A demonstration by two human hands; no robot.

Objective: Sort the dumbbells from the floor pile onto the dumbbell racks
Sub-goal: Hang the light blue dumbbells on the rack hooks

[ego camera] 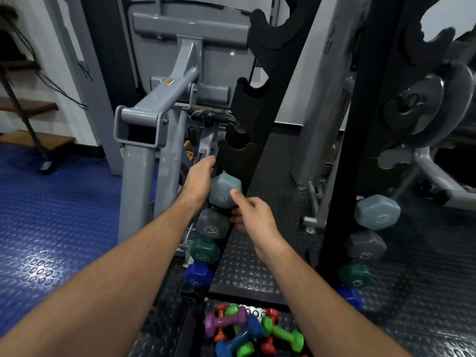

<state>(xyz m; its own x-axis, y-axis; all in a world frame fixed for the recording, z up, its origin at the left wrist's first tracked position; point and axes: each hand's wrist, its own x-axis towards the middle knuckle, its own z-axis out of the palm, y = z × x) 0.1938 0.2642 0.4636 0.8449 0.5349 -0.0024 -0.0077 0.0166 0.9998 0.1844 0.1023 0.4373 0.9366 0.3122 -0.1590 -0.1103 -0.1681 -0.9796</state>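
Note:
A light blue-grey hex dumbbell (pixel 222 193) sits at a cradle of the left black rack (pixel 238 153), above a grey (pixel 212 225), a green (pixel 204 251) and a blue dumbbell (pixel 198 275). My right hand (pixel 253 215) has its thumb on the light blue head and its fingers curled behind it at the handle. My left hand (pixel 199 176) lies flat along the head's left side, fingers stretched out. The floor pile (pixel 253 331) of small purple, green, blue and red dumbbells lies at the bottom centre.
The right black rack (pixel 342 176) carries light blue (pixel 377 212), grey (pixel 365 246), green (pixel 355 275) and blue dumbbells. A grey machine frame (pixel 144 130) stands close on the left of the left rack. Weight plates (pixel 422 104) hang at the upper right.

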